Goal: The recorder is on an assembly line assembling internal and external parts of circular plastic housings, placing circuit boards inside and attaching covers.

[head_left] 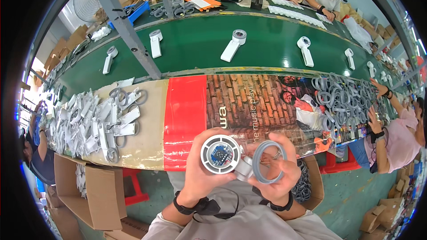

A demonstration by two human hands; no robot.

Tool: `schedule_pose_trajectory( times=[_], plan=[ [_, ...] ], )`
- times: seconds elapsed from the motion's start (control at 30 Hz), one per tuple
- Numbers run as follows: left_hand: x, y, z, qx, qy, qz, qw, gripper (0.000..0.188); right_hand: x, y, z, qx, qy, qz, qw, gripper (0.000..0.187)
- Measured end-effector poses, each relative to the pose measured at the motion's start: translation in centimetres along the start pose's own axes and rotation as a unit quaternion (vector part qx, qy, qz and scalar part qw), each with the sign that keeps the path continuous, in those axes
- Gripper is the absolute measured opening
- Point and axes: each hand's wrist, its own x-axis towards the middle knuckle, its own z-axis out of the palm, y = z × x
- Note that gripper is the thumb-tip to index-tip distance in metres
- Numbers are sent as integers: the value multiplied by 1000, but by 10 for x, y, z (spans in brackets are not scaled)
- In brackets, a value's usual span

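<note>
- White hand fan [221, 168], round head up twd camera, front open w/ blue circuit board [220, 155] showing inside; held over near edge of bench [152, 126], abt mid.
- L hand [196, 175]: curled round fan head's L side & underside, thumb + fingers part-closed on it, firm hold.
- R hand [287, 175]: fingers & thumb bent round a grey ring [255, 163], gripping its rim; ring stands tilted just R of fan. Can't tell if ring touches fan handle [243, 168].
- Both wrists: black bands [189, 205].
- Bench L: big messy heap of white fan pcs [84, 122], some w/ grey rings mixed in.
- Bench mid: printed sheet [184, 120], red panel + brick-wall pic.
- Bench R: heap of grey rings [344, 100].
- Beyond bench: green belt [191, 35] w/ spaced row of white fans [230, 52], lying at diff. angles.
- Below bench: L, open cardboard box [106, 198] w/ white pcs; R, box [316, 186] w/ more grey rings. Red stools [340, 163] nr both.
- Co-workers: one in pink top [402, 140] far R, one in dark top [38, 162] far L, two across belt.
</note>
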Motion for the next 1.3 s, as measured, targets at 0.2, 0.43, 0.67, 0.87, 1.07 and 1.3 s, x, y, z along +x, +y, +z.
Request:
schedule_pose_trajectory(
  times=[0.2, 0.43, 0.67, 0.87, 1.07, 1.3],
  plan=[
    [0, -2, -1, 75, -8, 0, 997, 81, 10, 10, -3, 44, -31, -87, 995, 56],
    [-1, -1, 5, 21, -10, 5, 1000, 78, 5, -5, -11, -73, -28, -12, 997, 57],
    [-1, -3, 8, 16, -6, 8, 1000, 78, 9, -9, -4, -60, 24, -29, 997, 56],
    [0, -3, 11, 8, -4, 3, 1000, 77, 11, -10, -11, -83, -41, -18, 996, 62],
    [1, -5, 9, 36, -7, 21, 999, 75, 6, -11, -7, -81, -9, -4, 997, 53],
    [0, -9, 8, 48, 1, 41, 998, 77, 5, -4, -2, -49, 18, -19, 998, 46]
  ],
)
